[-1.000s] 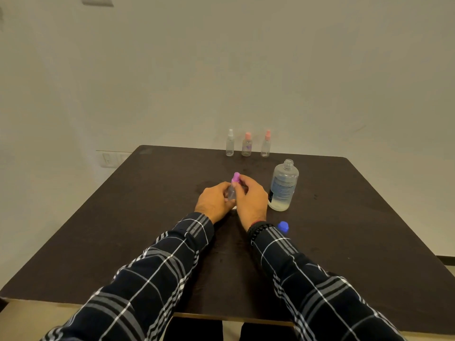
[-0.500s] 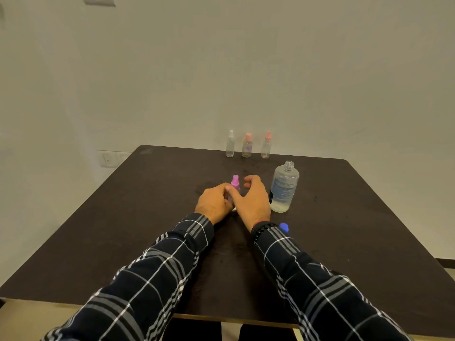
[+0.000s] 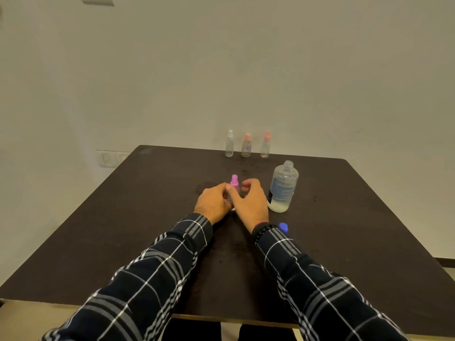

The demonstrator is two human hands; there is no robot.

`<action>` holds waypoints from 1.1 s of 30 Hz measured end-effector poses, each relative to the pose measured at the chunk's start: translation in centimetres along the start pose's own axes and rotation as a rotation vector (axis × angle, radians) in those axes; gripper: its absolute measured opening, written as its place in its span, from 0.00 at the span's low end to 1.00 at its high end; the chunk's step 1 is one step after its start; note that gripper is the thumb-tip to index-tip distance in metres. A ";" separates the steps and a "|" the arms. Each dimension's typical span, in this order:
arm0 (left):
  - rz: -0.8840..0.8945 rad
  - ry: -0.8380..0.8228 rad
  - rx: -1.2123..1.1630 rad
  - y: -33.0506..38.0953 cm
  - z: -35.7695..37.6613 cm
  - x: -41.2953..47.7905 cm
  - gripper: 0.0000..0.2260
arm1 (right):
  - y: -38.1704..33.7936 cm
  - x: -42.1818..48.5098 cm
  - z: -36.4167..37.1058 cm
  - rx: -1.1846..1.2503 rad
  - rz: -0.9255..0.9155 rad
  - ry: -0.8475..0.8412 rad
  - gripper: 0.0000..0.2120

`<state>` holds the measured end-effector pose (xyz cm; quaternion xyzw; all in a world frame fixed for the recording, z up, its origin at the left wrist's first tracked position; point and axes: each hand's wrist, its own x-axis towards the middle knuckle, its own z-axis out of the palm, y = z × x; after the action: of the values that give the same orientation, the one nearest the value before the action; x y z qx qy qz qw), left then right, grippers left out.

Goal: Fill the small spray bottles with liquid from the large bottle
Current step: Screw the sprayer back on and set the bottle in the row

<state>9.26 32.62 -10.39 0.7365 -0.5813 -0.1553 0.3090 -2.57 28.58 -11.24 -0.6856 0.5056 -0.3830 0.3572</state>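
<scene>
Dark counter (image 3: 123, 217) is seen under a plain wall. The large bottle (image 3: 283, 188) stands uncapped, with little liquid left. By the left hand (image 3: 214, 201) a pink-capped spray bottle (image 3: 234, 182) is clamped upright, judged filled. The right hand (image 3: 251, 200) is curled beside it, and its grip cannot be told. Three spray bottles (image 3: 246, 145) are lined along the far edge. The blue cap (image 3: 283, 226) lies off.

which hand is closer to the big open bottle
Right. The right hand is close beside the large bottle. The left hand is farther off, on the other side of the pink-capped spray bottle, which it holds.
</scene>
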 end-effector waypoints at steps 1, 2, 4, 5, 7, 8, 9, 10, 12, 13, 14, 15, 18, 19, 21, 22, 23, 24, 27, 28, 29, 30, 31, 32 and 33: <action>0.004 -0.001 0.002 0.0 0.0 0.0 0.11 | 0.0 -0.1 0.0 0.024 -0.015 -0.012 0.25; 0.005 -0.005 0.004 0.1 0.1 0.0 0.12 | -0.1 0.0 0.0 0.033 -0.036 -0.023 0.25; 0.000 -0.009 0.004 0.1 0.1 0.0 0.13 | -0.4 0.0 0.1 0.014 -0.080 -0.028 0.20; -0.002 -0.011 0.001 0.2 0.1 0.1 0.13 | -0.5 0.1 0.2 0.006 -0.088 -0.008 0.18; -0.005 -0.020 0.004 0.2 0.1 0.1 0.13 | -0.6 0.2 0.5 0.017 -0.064 0.049 0.12; -0.004 -0.023 0.012 0.1 0.1 0.2 0.13 | -0.6 0.2 0.4 0.031 -0.038 0.063 0.10; -0.002 -0.022 0.020 0.0 0.1 0.2 0.12 | -0.6 0.1 0.5 0.031 -0.007 0.073 0.10; 0.002 -0.016 0.025 0.0 0.1 0.2 0.10 | -0.7 -0.1 0.4 0.034 0.018 0.077 0.13; 0.006 -0.006 0.031 -0.1 0.2 0.2 0.07 | -0.7 -0.4 0.4 0.050 0.016 0.080 0.18; 0.007 -0.003 0.036 -0.1 0.2 0.2 0.07 | -0.7 -0.6 0.5 0.065 -0.003 0.065 0.21; 0.010 -0.003 0.044 -0.1 0.2 0.2 0.09 | -0.8 -0.6 0.7 0.081 -0.023 0.044 0.23; 0.011 -0.005 0.046 0.0 0.2 0.2 0.10 | -0.8 -0.6 0.8 0.073 -0.031 0.024 0.23; -0.007 -0.014 0.017 0.0 0.2 0.3 0.13 | -1.0 -0.5 0.9 0.043 -0.029 0.049 0.17; -0.008 -0.012 0.011 0.0 0.2 0.2 0.13 | -0.9 -0.4 0.8 0.052 -0.024 0.070 0.14; -0.001 -0.001 0.006 -0.1 0.3 0.2 0.13 | -0.7 -0.3 0.7 0.080 0.010 0.084 0.10; 0.000 0.001 0.005 -0.1 0.3 0.2 0.13 | -0.5 -0.2 0.7 0.084 0.031 0.084 0.12; -0.001 -0.001 0.006 -0.1 0.4 0.1 0.12 | -0.4 -0.1 0.7 0.080 0.047 0.081 0.15; 0.001 -0.001 0.008 -0.1 0.4 0.1 0.12 | -0.4 -0.2 0.8 0.082 0.051 0.077 0.20; 0.015 0.004 -0.001 -0.2 0.3 0.2 0.13 | -0.5 -0.1 0.9 0.108 0.024 0.052 0.25; 0.015 0.002 -0.006 -0.1 0.3 0.2 0.14 | -0.7 -0.1 0.9 0.099 0.011 0.036 0.23; 0.013 0.000 -0.013 -0.1 0.3 0.2 0.14 | -0.8 -0.2 0.7 0.077 0.002 0.025 0.21; 0.012 0.000 -0.018 -0.1 0.3 0.2 0.14 | -0.7 -0.1 0.7 0.060 -0.012 0.030 0.18; 0.014 0.004 -0.021 -0.1 0.3 0.2 0.14 | -0.6 0.0 0.7 0.045 -0.026 0.041 0.16; 0.018 0.005 -0.019 -0.2 0.2 0.1 0.14 | -0.6 0.1 0.6 0.030 -0.032 0.046 0.15; 0.025 0.005 -0.016 -0.2 0.2 0.2 0.14 | -0.6 0.2 0.6 0.013 -0.029 0.042 0.14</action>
<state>9.34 32.43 -10.69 0.7272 -0.5884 -0.1543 0.3180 -1.75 28.61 -10.97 -0.6824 0.5005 -0.4058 0.3452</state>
